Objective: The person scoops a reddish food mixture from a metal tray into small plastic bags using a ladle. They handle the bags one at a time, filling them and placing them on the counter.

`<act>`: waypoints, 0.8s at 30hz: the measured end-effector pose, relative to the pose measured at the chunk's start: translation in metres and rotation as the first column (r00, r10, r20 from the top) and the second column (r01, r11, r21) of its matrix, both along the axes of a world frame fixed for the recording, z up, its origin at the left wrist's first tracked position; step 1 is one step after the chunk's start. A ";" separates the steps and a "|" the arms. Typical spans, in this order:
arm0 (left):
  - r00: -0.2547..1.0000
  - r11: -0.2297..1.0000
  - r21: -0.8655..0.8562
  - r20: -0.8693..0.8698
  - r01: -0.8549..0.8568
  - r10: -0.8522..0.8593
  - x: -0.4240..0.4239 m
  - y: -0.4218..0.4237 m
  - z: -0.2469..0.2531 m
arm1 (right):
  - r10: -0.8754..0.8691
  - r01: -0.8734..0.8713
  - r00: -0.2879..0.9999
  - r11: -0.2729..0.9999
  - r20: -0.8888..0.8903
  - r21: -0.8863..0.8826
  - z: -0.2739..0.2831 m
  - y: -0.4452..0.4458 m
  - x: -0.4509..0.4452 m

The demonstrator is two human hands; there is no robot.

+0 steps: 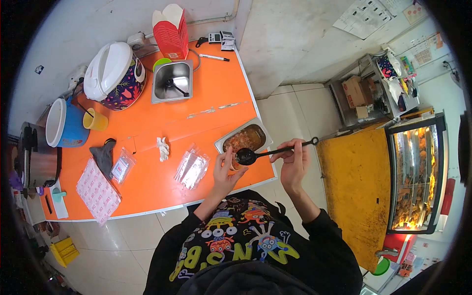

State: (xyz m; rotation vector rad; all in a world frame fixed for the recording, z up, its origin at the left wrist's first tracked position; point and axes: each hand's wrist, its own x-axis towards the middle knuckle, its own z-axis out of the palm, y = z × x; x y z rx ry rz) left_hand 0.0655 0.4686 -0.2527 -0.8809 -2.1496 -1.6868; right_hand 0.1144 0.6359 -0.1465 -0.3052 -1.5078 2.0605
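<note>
My right hand [294, 164] grips the handle of a black plastic spoon [246, 156], whose bowl is near my left fingers. My left hand [225, 173] holds a small cup [234, 166] between thumb and fingers. The spoon bowl covers most of that cup, so its contents are hard to make out. Just beyond both hands, a rectangular steel pan [264, 129] stands at the table's right edge. It contains a chunky reddish-brown sauce [243, 138] with liquid at one end.
The orange table [155, 191] carries clear plastic bags [191, 167], crumpled tissue [162, 149], patterned paper [97, 191] and a grey cloth [103, 156]. Farther back are a steel pan with a black ladle [172, 83], red food boxes [171, 37], a rice cooker [118, 79] and a blue bucket [72, 123].
</note>
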 end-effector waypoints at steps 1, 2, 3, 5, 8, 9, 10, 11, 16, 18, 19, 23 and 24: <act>1.000 1.000 -0.002 -0.012 -0.002 0.002 0.000 0.000 0.000 | -0.010 0.010 1.000 1.000 -0.005 0.008 0.001 -0.003 0.002; 1.000 1.000 -0.001 -0.002 0.003 -0.003 -0.001 0.001 0.001 | 0.063 -0.045 0.995 0.978 -0.078 0.204 -0.001 -0.004 0.008; 1.000 1.000 0.000 0.012 0.009 -0.009 0.000 0.001 0.003 | 0.146 -0.083 0.980 0.915 -0.132 0.395 -0.002 -0.006 0.016; 0.999 1.000 0.017 0.037 0.021 -0.021 0.002 0.002 0.000 | 0.303 -0.103 0.936 0.721 -0.178 0.686 0.001 -0.005 0.024; 0.997 0.998 0.054 0.062 0.037 -0.040 0.003 0.002 -0.011 | 0.523 -0.116 0.842 0.420 -0.135 0.900 0.016 0.001 0.028; 0.996 0.997 0.055 0.069 0.048 -0.052 0.003 0.002 -0.010 | 0.548 -0.064 0.821 0.374 -0.164 0.925 0.017 0.000 0.028; 0.995 0.997 0.057 0.077 0.059 -0.064 0.003 0.002 -0.008 | 0.573 -0.010 0.797 0.327 -0.190 0.945 0.019 -0.001 0.027; 0.996 0.997 0.059 0.069 0.053 -0.057 0.003 0.003 -0.006 | 0.600 0.046 0.771 0.281 -0.213 0.958 0.019 -0.001 0.027; 0.997 0.998 0.054 0.074 0.031 -0.035 0.003 0.004 -0.006 | 0.670 0.110 0.706 0.217 -0.230 0.970 0.016 0.002 0.022; 0.996 0.997 0.068 0.074 0.039 -0.044 0.003 0.004 -0.006 | 0.677 0.115 0.700 0.206 -0.226 0.972 0.017 0.003 0.021; 0.996 0.996 0.074 0.075 0.043 -0.048 0.003 0.005 -0.005 | 0.666 0.104 0.711 0.218 -0.226 0.970 0.019 0.003 0.021; 0.996 0.996 0.076 0.064 0.054 -0.059 0.002 0.005 -0.002 | 0.679 0.103 0.701 0.207 -0.219 0.973 0.016 0.004 0.021; 0.996 0.996 0.078 0.071 0.046 -0.051 0.003 0.006 -0.001 | 0.696 0.114 0.685 0.190 -0.215 0.975 0.014 0.004 0.021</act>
